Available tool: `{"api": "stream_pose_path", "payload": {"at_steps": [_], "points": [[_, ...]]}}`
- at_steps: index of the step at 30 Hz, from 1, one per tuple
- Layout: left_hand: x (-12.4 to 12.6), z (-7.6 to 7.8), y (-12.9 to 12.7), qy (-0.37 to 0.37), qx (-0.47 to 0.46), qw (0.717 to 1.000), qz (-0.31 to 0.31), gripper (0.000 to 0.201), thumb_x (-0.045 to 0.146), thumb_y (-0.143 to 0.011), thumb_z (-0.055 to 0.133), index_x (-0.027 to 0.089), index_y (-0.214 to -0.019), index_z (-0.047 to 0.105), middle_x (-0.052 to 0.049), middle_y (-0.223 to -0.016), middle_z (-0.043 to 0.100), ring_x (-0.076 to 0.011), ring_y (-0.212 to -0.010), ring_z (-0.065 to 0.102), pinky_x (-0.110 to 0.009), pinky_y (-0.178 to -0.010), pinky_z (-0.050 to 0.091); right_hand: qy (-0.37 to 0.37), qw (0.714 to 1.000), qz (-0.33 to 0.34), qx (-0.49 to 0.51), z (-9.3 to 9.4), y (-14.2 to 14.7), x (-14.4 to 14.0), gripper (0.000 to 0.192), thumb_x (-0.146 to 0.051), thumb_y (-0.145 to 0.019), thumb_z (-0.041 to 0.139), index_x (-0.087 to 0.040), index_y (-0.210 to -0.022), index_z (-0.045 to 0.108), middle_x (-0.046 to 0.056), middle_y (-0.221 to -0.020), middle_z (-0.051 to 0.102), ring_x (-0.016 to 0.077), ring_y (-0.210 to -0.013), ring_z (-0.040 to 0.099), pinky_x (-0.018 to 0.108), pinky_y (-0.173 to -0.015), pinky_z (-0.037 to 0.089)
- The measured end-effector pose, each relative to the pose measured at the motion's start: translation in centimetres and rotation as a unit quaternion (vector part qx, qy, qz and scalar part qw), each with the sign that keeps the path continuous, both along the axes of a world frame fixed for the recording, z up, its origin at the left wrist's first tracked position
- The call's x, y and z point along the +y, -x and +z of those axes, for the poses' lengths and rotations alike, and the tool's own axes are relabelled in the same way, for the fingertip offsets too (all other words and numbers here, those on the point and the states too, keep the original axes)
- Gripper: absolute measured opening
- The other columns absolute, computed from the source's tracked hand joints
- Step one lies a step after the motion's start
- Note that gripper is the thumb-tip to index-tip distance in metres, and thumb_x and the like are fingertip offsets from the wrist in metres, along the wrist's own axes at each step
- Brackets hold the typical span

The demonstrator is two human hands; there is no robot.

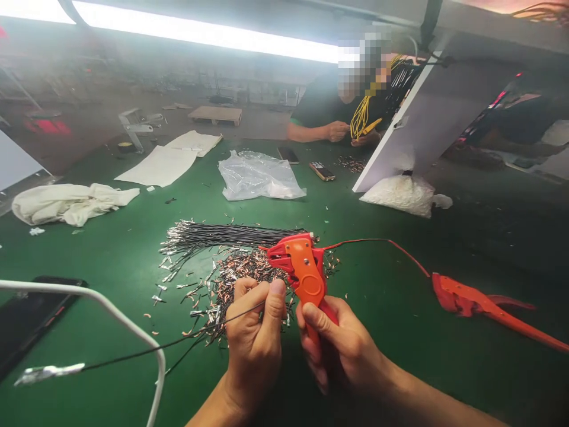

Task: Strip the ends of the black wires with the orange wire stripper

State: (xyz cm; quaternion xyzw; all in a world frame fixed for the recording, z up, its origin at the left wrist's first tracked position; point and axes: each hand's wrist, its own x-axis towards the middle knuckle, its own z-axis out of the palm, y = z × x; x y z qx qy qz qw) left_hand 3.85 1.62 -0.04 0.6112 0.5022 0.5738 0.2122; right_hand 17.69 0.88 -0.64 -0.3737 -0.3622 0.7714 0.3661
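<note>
My right hand (340, 347) grips the handles of an orange wire stripper (302, 270), its jaws pointing up and left. My left hand (255, 332) pinches a thin black wire (133, 354) next to the tool; the wire runs left to a metal terminal (47, 372). Just beyond my hands lie a bundle of black wires (222, 235) with metal ends and a heap of small copper and silver terminals (240, 270).
A red wire (377, 241) leads to a red cutter (484, 305) at the right. The green table (111, 255) also holds a black phone (31, 311), white cloth (66, 203), plastic bags (258, 176), paper sheets. A white cable (111, 311) crosses the near left. A person (338, 112) handles yellow wires opposite.
</note>
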Motion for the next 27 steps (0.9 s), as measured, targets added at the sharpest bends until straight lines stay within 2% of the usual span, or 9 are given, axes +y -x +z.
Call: {"api": "stream_pose_path", "payload": {"at_steps": [5, 8, 10, 12, 15, 17, 19, 22, 27], "points": [[0.0, -0.4, 0.1, 0.016, 0.001, 1.000, 0.012, 0.039, 0.021, -0.096, 0.045, 0.021, -0.057, 0.047, 0.003, -0.052, 0.043, -0.0131, -0.060, 0.041, -0.027, -0.062, 0.037, -0.077, 0.996, -0.044, -0.030, 0.0, -0.4, 0.7, 0.040, -0.054, -0.087, 0.063, -0.017, -0.095, 0.053, -0.001, -0.073, 0.055, 0.0115, -0.061, 0.054, 0.026, -0.059, 0.049], [0.0, -0.7, 0.2, 0.028, 0.011, 0.999, 0.012, 0.037, 0.022, -0.096, 0.047, 0.021, -0.059, 0.050, 0.002, -0.053, 0.045, -0.0137, -0.062, 0.044, -0.027, -0.062, 0.038, -0.113, 0.985, -0.039, -0.125, 0.4, -1.0, 1.0, 0.041, -0.055, -0.089, 0.058, -0.018, -0.104, 0.051, 0.001, -0.081, 0.056, 0.0140, -0.068, 0.053, 0.029, -0.065, 0.047], [0.0, -0.9, 0.2, 0.024, 0.010, 1.000, 0.014, 0.038, 0.022, -0.096, 0.047, 0.021, -0.058, 0.048, 0.002, -0.054, 0.044, -0.0138, -0.062, 0.043, -0.028, -0.061, 0.037, -0.164, 0.959, -0.022, -0.229, 0.9, -1.5, 1.2, 0.038, -0.055, -0.092, 0.052, -0.019, -0.105, 0.052, 0.002, -0.084, 0.057, 0.0161, -0.070, 0.053, 0.031, -0.066, 0.045], [-0.1, -0.8, 0.2, 0.004, 0.011, 1.000, 0.014, 0.038, 0.020, -0.096, 0.046, 0.021, -0.058, 0.046, 0.003, -0.053, 0.042, -0.0135, -0.061, 0.040, -0.028, -0.061, 0.036, -0.249, 0.896, -0.019, -0.366, 1.4, -2.0, 1.5, 0.030, -0.048, -0.093, 0.052, -0.021, -0.105, 0.054, 0.004, -0.090, 0.060, 0.0197, -0.077, 0.054, 0.035, -0.071, 0.044], [-0.2, -0.5, 0.1, -0.039, 0.023, 0.999, 0.004, 0.036, 0.015, -0.095, 0.045, 0.020, -0.059, 0.045, 0.004, -0.054, 0.041, -0.0128, -0.059, 0.038, -0.029, -0.063, 0.035, -0.369, 0.745, -0.026, -0.555, 1.5, -2.5, 1.7, 0.020, -0.030, -0.088, 0.058, -0.020, -0.105, 0.057, 0.007, -0.098, 0.062, 0.0263, -0.090, 0.054, 0.041, -0.079, 0.042], [-0.2, -0.2, 0.2, -0.057, 0.033, 0.998, -0.004, 0.035, 0.013, -0.094, 0.044, 0.020, -0.061, 0.044, 0.004, -0.054, 0.040, -0.0122, -0.058, 0.038, -0.029, -0.064, 0.034, -0.411, 0.653, -0.006, -0.636, 1.0, -2.6, 1.8, 0.016, -0.026, -0.086, 0.059, -0.018, -0.100, 0.059, 0.008, -0.095, 0.062, 0.0280, -0.089, 0.054, 0.042, -0.077, 0.042], [-0.2, 0.0, 0.2, -0.059, 0.042, 0.997, -0.008, 0.035, 0.012, -0.094, 0.044, 0.020, -0.061, 0.043, 0.005, -0.054, 0.039, -0.0120, -0.057, 0.036, -0.029, -0.064, 0.034, -0.427, 0.593, 0.024, -0.682, 0.5, -2.6, 1.8, 0.013, -0.026, -0.086, 0.060, -0.018, -0.095, 0.060, 0.009, -0.092, 0.061, 0.0282, -0.085, 0.054, 0.043, -0.075, 0.042], [-0.1, 0.2, 0.2, -0.060, 0.056, 0.997, -0.001, 0.035, 0.012, -0.094, 0.043, 0.020, -0.060, 0.041, 0.005, -0.054, 0.037, -0.0121, -0.058, 0.035, -0.029, -0.064, 0.033, -0.438, 0.553, 0.049, -0.707, -0.3, -2.6, 1.6, 0.018, -0.030, -0.086, 0.061, -0.016, -0.098, 0.060, 0.010, -0.094, 0.062, 0.0293, -0.087, 0.055, 0.044, -0.075, 0.045], [0.0, 0.3, 0.2, -0.056, 0.075, 0.996, 0.012, 0.038, 0.013, -0.095, 0.041, 0.020, -0.057, 0.042, 0.005, -0.052, 0.040, -0.0121, -0.057, 0.037, -0.029, -0.064, 0.034, -0.483, 0.534, 0.053, -0.692, -0.9, -2.8, 1.7, 0.046, -0.043, -0.085, 0.066, -0.013, -0.119, 0.059, 0.017, -0.113, 0.063, 0.0353, -0.103, 0.056, 0.053, -0.085, 0.046]]}}
